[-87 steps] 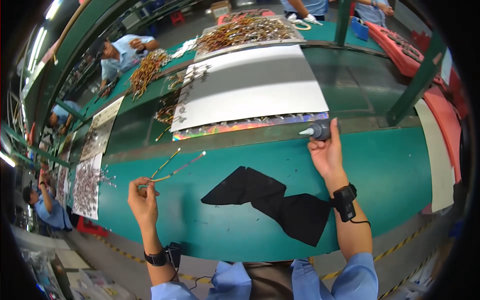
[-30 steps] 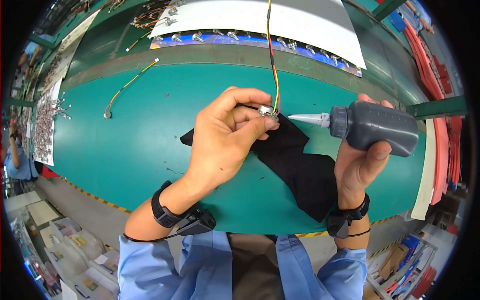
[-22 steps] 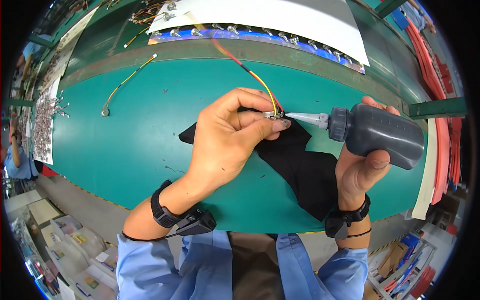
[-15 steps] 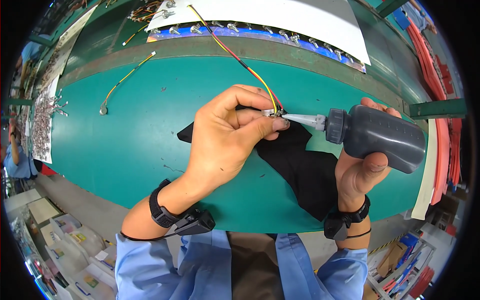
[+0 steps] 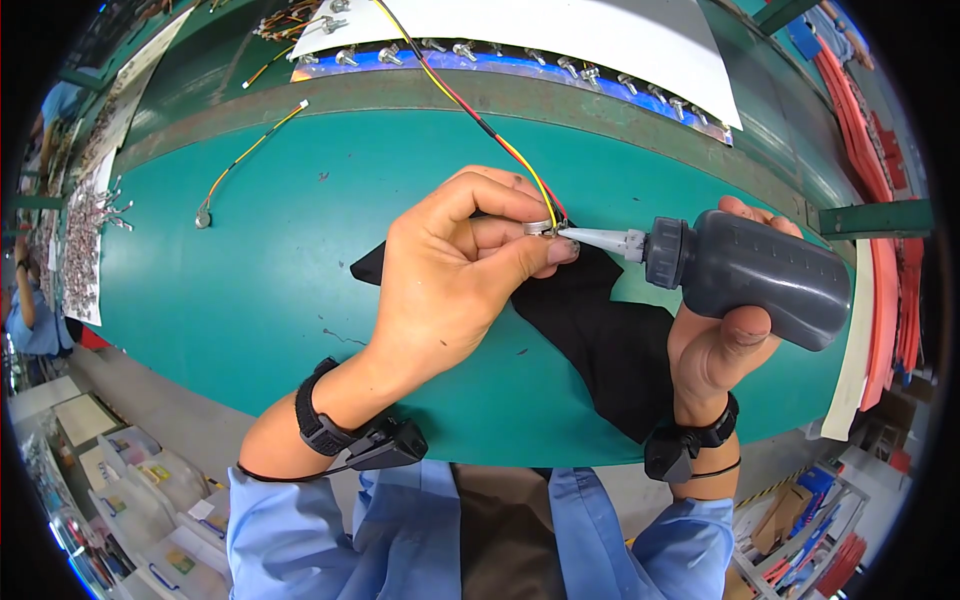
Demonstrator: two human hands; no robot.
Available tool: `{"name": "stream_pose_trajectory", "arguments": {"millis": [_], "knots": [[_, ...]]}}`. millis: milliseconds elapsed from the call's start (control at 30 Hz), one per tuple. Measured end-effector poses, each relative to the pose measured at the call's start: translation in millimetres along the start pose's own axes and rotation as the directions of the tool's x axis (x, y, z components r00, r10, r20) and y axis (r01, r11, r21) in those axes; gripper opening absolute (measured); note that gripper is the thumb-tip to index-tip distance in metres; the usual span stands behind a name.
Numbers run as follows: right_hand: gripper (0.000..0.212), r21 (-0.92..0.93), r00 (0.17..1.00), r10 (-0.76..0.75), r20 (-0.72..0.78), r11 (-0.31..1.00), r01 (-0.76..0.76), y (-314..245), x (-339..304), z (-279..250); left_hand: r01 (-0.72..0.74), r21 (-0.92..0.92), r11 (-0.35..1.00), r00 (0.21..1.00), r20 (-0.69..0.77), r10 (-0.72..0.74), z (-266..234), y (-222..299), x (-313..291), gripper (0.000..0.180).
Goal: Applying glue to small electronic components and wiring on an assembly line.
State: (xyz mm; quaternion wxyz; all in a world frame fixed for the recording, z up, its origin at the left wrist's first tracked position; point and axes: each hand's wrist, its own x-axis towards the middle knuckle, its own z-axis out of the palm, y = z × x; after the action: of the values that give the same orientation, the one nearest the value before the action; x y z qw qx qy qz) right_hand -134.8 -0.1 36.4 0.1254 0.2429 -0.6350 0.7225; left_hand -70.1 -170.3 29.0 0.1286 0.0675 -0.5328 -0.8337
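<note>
My left hand [image 5: 455,255] pinches a small round metal potentiometer [image 5: 538,228] between thumb and fingers. Yellow, red and black wires [image 5: 487,127] rise from its terminals toward the far edge. My right hand [image 5: 725,345] wraps round a dark grey squeeze bottle [image 5: 765,275], tilted nearly on its side. The bottle's pale tapered nozzle [image 5: 600,240] points left, its tip at the wired terminals; whether it touches them I cannot tell. Beneath both hands a black cloth [image 5: 600,340] lies on the green work surface [image 5: 250,300].
Another wired potentiometer [image 5: 204,217] lies at the left. Along the back, several potentiometers [image 5: 465,50] stand in a row beside a white sheet [image 5: 600,30]. A green metal post [image 5: 875,217] and red strips [image 5: 880,330] border the right. A person in blue [image 5: 40,320] works at far left.
Both hands keep nearly the same pose. The bottle has dipped very slightly, and the nozzle tip stays by the terminals. The whole view has shifted a little.
</note>
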Motion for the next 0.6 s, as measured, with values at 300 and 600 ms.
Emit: {"name": "stream_pose_trajectory", "arguments": {"millis": [300, 600], "knots": [[0.079, -0.003, 1.0, 0.01, -0.001, 1.0, -0.01, 0.6, -0.9, 1.1, -0.011, 0.03, 1.0, 1.0, 0.003, 0.011, -0.6, -0.5, 0.3, 0.016], [0.077, 0.013, 1.0, 0.015, -0.003, 1.0, -0.015, -0.6, -0.3, 0.8, 0.001, 0.002, 1.0, 1.0, 0.001, -0.001, -0.5, 0.2, 0.7, 0.016]]}}
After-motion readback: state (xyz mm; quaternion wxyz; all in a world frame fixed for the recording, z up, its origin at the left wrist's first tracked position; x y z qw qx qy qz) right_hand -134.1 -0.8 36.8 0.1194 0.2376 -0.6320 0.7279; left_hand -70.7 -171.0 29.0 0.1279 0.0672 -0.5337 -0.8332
